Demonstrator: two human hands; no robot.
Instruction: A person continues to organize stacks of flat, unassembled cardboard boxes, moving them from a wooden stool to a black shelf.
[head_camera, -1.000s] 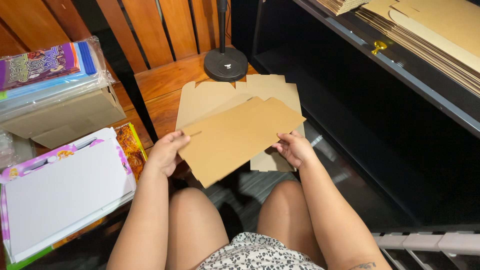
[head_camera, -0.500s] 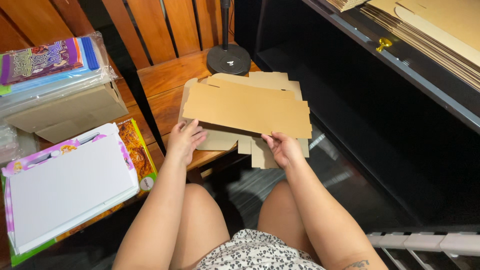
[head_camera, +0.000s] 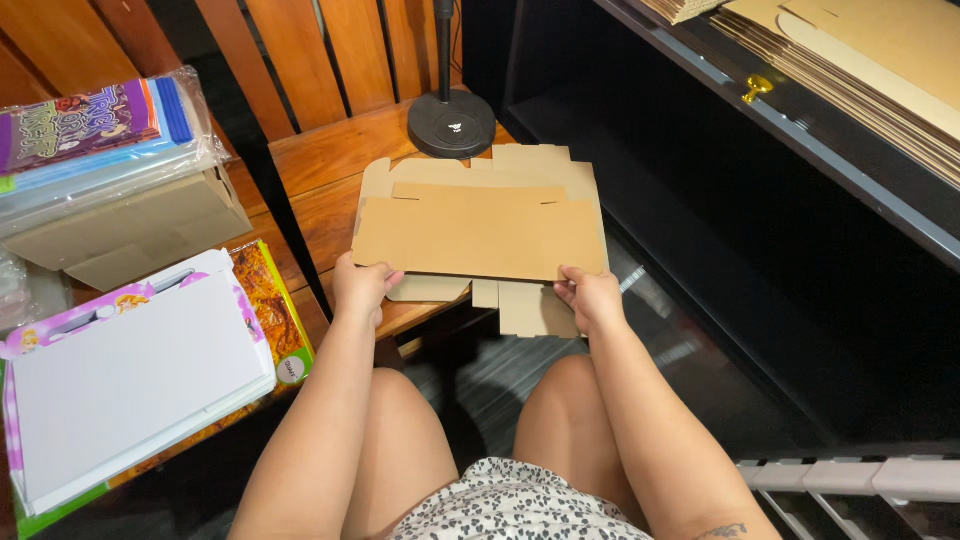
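Observation:
A flat brown cardboard box blank (head_camera: 478, 232) lies level over a small wooden table (head_camera: 325, 160), on top of more flat blanks whose flaps stick out beneath it. My left hand (head_camera: 360, 288) grips its near left corner. My right hand (head_camera: 590, 297) pinches its near right corner. Both arms reach forward over my bare knees.
A round black lamp base (head_camera: 451, 124) stands at the table's far edge. On my left lie a white-and-pink case (head_camera: 130, 375), a colourful packet (head_camera: 268, 305), a cardboard box (head_camera: 130, 235) and plastic-wrapped books (head_camera: 90, 130). A black shelf on the right carries stacked cardboard sheets (head_camera: 860, 70).
The cardboard blank, held tilted above my lap a second ago, has moved forward and turned level over the stack on the table. Both hands moved with it.

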